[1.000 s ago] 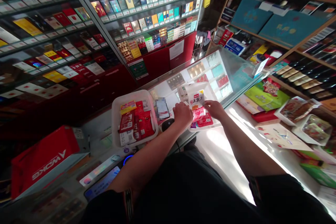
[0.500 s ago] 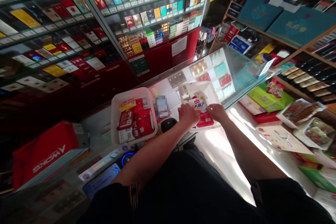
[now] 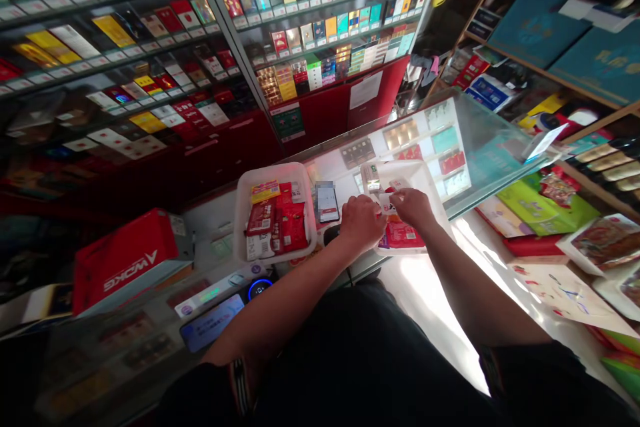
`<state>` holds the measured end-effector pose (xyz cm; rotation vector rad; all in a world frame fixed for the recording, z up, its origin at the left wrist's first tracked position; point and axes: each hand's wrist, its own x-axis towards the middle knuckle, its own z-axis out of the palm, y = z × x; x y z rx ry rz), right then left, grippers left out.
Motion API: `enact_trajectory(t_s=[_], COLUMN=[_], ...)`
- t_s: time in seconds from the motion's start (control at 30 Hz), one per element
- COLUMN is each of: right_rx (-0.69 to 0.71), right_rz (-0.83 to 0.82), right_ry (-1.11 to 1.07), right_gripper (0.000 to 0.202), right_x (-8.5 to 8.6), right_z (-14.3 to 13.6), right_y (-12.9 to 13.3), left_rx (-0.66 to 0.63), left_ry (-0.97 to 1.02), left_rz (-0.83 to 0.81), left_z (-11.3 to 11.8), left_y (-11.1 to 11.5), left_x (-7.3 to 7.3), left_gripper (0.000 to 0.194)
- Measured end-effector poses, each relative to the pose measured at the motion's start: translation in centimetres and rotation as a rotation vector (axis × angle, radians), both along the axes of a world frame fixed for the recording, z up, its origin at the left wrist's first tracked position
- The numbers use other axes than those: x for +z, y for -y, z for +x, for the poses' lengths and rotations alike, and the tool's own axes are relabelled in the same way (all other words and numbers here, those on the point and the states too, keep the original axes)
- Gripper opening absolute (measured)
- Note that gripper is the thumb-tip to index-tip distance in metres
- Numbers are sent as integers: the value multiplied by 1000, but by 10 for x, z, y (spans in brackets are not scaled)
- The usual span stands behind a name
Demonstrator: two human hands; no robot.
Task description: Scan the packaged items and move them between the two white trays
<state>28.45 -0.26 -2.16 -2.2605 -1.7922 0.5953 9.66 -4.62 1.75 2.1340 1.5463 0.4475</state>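
Note:
Both hands are over the right white plastic tub (image 3: 436,200). My right hand (image 3: 416,208) pinches a small white-and-red snack packet (image 3: 387,203) by its upper part. My left hand (image 3: 361,223) is closed at the packet's left side, its fingertips partly hidden behind the knuckles. Below them in the tub lies a red snack packet (image 3: 404,235). A small white box (image 3: 371,177) is in the tub's far left corner. To the left, a second white tub (image 3: 241,227) holds several red, yellow and white packets.
A phone (image 3: 327,203) lies between the tubs on the glass counter (image 3: 495,140). At the left are a red box (image 3: 127,257) and a device with a lit blue ring (image 3: 260,289). Shelves of cigarette packs (image 3: 320,27) stand behind; goods fill the right-hand shelves.
The snack packet, earlier facing me flat between the hands, now shows less of its front. My hands have come closer together. The view has shifted left, so everything sits further right.

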Motion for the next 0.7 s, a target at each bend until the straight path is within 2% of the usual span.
enact_trajectory(t_s=[0.17, 0.37, 0.53, 0.7], right_rx=[135, 258, 358, 456], right_rz=[102, 143, 122, 83], right_ry=[-45, -71, -106, -78], right_gripper=[33, 31, 30, 31], right_x=[16, 30, 36, 35], right_z=[-46, -105, -156, -202], right_y=[-6, -9, -8, -13], left_rx=[115, 262, 393, 546], left_ry=[61, 77, 45, -22], left_rz=[31, 75, 80, 19], left_z=[-49, -110, -162, -214], left_y=[8, 17, 17, 8], left_x=[0, -8, -20, -33], left_gripper=[15, 14, 14, 19])
